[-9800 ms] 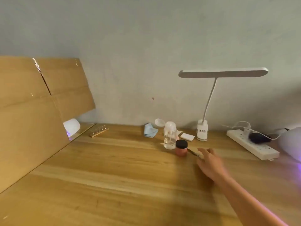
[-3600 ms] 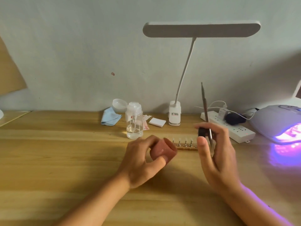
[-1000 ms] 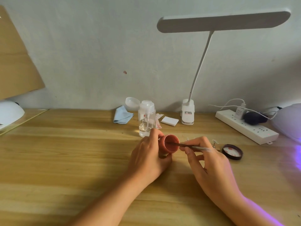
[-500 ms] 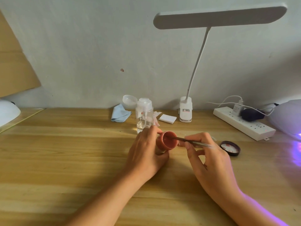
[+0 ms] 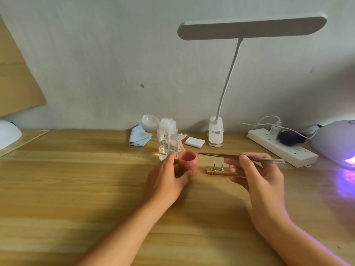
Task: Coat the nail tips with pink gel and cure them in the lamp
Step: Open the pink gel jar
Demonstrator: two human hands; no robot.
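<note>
Pink gel jar (image 5: 187,162), open and upright at centre frame, stands on the wooden surface (image 5: 76,189) with the left hand (image 5: 167,179) curled round its near side. Half a second ago it was tipped toward the brush (image 5: 230,156), whose bristles were inside it. The brush is now out, pinched level in the right hand (image 5: 255,173), its tip hanging above the gap between the jar and the nail tips (image 5: 218,167). These stand on pegs in a small wooden stand (image 5: 213,172) just right of the jar, partly hidden by that hand's fingers. Loading looks finished and coating about to begin; whether any tip is pink yet cannot be told. The curing lamp (image 5: 334,141) glows violet at the right edge, beside a power strip (image 5: 280,148). Along the pale wall stand a clip desk lamp (image 5: 249,27), a clear pump bottle (image 5: 167,139), a blue cloth (image 5: 140,136) and a white pad (image 5: 194,142). Cardboard (image 5: 17,83) leans at the upper left.
</note>
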